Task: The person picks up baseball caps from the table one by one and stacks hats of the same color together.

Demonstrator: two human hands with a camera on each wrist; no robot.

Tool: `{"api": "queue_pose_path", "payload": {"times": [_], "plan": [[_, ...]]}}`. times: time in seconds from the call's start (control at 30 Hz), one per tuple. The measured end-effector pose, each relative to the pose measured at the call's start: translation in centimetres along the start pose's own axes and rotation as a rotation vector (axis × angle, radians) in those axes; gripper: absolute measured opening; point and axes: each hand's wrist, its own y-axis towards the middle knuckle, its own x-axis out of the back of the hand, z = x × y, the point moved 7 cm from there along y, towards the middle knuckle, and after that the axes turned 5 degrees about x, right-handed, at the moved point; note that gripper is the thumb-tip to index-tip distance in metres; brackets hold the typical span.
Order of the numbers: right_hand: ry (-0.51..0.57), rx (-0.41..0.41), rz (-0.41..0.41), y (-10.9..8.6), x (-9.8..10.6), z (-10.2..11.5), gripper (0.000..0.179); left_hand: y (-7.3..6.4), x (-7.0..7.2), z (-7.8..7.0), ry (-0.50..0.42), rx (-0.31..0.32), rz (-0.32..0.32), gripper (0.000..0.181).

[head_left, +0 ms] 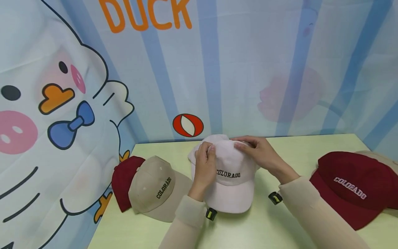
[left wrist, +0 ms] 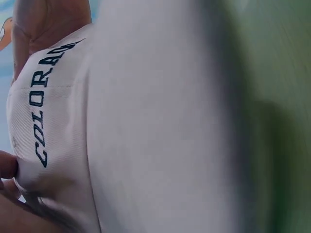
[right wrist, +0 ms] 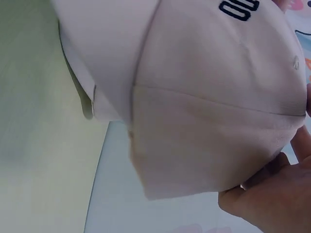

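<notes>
A pale pinkish-white cap (head_left: 230, 195) lettered COLORADO is held between both hands over the middle of the table, brim toward me. My left hand (head_left: 204, 171) pinches the left side of its crown, thumb and fingers together on the cloth. On the crown's right side, my right hand (head_left: 265, 155) grips the edge between thumb and fingers, as the right wrist view also shows. Behind and under this cap, part of a second white cap (head_left: 193, 154) peeks out, mostly hidden. The left wrist view is largely filled by the blurred brim (left wrist: 150, 116).
To the left, a beige COLORADO cap (head_left: 152, 186) overlaps a dark red cap (head_left: 122, 181). At the right, another dark red cap (head_left: 354, 183) lies over a beige one (head_left: 377, 159), near my right sleeve. A printed cloth backdrop (head_left: 236, 69) rises behind the pale green table (head_left: 298, 145).
</notes>
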Motion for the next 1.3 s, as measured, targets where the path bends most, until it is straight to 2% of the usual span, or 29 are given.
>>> {"api": "queue_pose_path", "payload": {"times": [0.2, 0.4, 0.63, 0.87, 1.1, 1.3], "plan": [[0.014, 0.004, -0.037, 0.6, -0.9, -0.3, 0.047, 0.7, 1.2, 1.8, -0.024, 0.059, -0.049, 0.021], [-0.061, 0.017, -0.070, 1.1, -1.7, -0.5, 0.053, 1.2, 2.0, 3.1, -0.038, 0.143, -0.085, 0.023], [-0.075, 0.030, -0.117, 2.0, -3.1, -1.0, 0.051, 2.0, 2.5, 4.5, -0.052, 0.194, -0.125, 0.023], [-0.066, -0.023, -0.117, 2.9, -4.9, -2.7, 0.052, 2.6, 2.8, 6.3, -0.070, 0.268, -0.168, 0.023], [-0.042, -0.110, -0.116, 3.2, -5.8, -4.5, 0.061, 2.9, 2.4, 7.5, -0.069, 0.319, -0.162, 0.027], [-0.125, -0.163, -0.137, 3.0, -6.3, -5.4, 0.071, 3.4, 1.9, 8.0, -0.111, 0.359, -0.151, 0.028]]}}
